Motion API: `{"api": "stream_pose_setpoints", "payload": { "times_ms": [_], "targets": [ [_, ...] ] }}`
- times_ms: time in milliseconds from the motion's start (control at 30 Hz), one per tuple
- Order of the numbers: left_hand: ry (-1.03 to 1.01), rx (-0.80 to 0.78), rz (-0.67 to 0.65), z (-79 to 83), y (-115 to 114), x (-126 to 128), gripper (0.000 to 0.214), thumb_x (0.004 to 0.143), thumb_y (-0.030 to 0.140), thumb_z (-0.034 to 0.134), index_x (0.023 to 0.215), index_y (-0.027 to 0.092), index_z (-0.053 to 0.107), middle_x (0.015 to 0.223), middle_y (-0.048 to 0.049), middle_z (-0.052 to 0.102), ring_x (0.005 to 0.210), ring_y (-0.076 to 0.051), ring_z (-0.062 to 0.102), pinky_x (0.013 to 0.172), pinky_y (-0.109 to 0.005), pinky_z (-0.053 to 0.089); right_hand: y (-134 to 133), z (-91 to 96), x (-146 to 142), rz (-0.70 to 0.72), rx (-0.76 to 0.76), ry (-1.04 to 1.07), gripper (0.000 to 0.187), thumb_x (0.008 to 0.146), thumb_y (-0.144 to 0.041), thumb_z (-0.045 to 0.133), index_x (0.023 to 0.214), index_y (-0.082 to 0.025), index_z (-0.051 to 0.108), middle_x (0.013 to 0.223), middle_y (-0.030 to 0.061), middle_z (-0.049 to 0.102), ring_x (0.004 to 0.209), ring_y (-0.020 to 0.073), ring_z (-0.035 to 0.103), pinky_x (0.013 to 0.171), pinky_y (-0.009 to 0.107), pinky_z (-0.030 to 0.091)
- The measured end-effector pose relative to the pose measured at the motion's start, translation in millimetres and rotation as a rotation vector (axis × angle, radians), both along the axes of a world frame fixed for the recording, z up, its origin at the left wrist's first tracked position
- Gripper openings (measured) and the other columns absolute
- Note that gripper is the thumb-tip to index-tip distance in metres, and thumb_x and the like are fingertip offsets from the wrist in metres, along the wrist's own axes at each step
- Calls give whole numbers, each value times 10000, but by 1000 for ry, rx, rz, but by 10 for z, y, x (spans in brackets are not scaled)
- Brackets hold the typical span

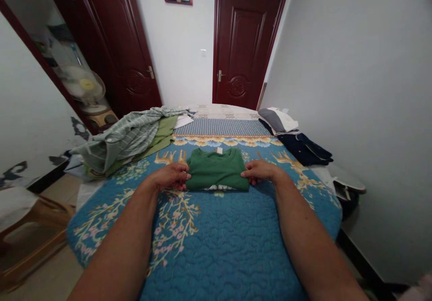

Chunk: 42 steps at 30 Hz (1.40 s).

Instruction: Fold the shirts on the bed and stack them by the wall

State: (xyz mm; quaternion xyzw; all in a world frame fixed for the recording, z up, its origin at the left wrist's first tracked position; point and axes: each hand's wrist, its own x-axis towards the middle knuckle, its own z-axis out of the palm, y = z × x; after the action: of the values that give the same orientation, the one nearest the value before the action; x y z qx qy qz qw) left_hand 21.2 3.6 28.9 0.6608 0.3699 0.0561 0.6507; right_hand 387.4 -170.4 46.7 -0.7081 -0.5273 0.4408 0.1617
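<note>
A folded green T-shirt (216, 168) lies on the blue flowered quilt (219, 247) of a bed, its white neck label facing away from me. My left hand (172, 176) grips the shirt's left edge, fingers curled around the fold. My right hand (259, 171) grips the right edge the same way. Both forearms stretch out across the quilt.
A heap of striped green and olive clothes (128, 139) lies at the bed's far left. Folded grey, white and dark navy garments (297, 139) sit at the far right by the wall. Two dark red doors (241, 44) stand beyond; a fan (84, 87) and wooden stool (30, 229) stand left.
</note>
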Motion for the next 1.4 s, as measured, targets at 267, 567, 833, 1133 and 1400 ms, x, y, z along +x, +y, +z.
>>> {"api": "stream_pose_setpoints", "payload": {
  "times_ms": [267, 567, 833, 1133, 1400],
  "targets": [
    [12, 250, 225, 17, 28, 60, 525, 730, 657, 810, 889, 185, 646, 833, -60, 722, 714, -176, 677, 602, -274, 537, 58, -115, 54, -135, 102, -40, 428, 999, -566, 621, 796, -190, 647, 730, 72, 729, 615, 161, 663, 533, 240, 443],
    [114, 1084, 57, -211, -144, 506, 628, 1023, 549, 518, 1556, 224, 594, 1711, -169, 445, 1588, -355, 400, 1310, -528, 288, 287, -270, -294, -286, 606, -545, 438, 1065, -459, 552, 1394, -192, 661, 1426, 145, 683, 1317, 251, 622, 1119, 368, 465],
    [406, 1214, 183, -291, -42, 592, 590, 1091, 431, 408, 1588, 149, 557, 1558, -237, 599, 1455, -399, 546, 1219, -535, 386, 299, -294, -600, -230, 465, -775, 536, 1099, -488, 487, 1504, -154, 591, 1416, 209, 681, 1369, 319, 593, 1155, 429, 420],
    [521, 1031, 354, -123, -37, 426, 493, 1033, 493, 563, 1384, 162, 669, 1186, -151, 804, 1115, -328, 738, 902, -372, 516, 376, -253, -366, -456, 349, -514, 416, 1038, -450, 556, 1056, -99, 780, 1046, 221, 800, 1023, 297, 755, 873, 324, 527],
    [573, 934, 258, -117, 56, 361, 329, 1003, 473, 579, 863, 217, 732, 935, -115, 801, 901, -276, 725, 687, -321, 384, 383, -409, -260, -583, 220, 369, 260, 933, -394, 730, 790, -177, 721, 638, 66, 711, 530, 181, 627, 564, 282, 519]
  ]
}}
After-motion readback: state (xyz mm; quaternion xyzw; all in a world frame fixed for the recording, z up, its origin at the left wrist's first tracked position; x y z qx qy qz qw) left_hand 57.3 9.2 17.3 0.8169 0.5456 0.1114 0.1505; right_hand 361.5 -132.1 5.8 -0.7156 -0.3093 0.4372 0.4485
